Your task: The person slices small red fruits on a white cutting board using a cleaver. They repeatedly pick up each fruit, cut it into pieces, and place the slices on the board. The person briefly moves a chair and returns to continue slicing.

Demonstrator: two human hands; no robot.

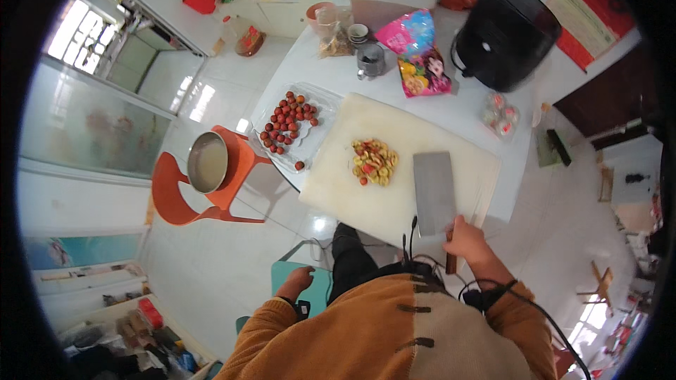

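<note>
My right hand [466,238] is closed on the wooden handle of a cleaver [434,190], whose broad blade lies over the right part of a pale cutting board [343,121]. Left of the blade is a heap of cut reddish-yellow fruit [376,161]. Beyond the board's left edge, a clear plastic tray [322,103] holds many small round red fruits [285,121]. My left hand [302,278] hangs low beside my leg, above a teal stool [317,295], away from the board; its fingers are partly hidden, and I cannot tell whether it holds anything.
A metal bowl [208,162] stands on an orange chair [171,190] at the left. Colourful packets [425,71], a grey mug [371,59] and a black air fryer [507,37] stand farther back on the white table [475,111]. A cable runs past my right arm.
</note>
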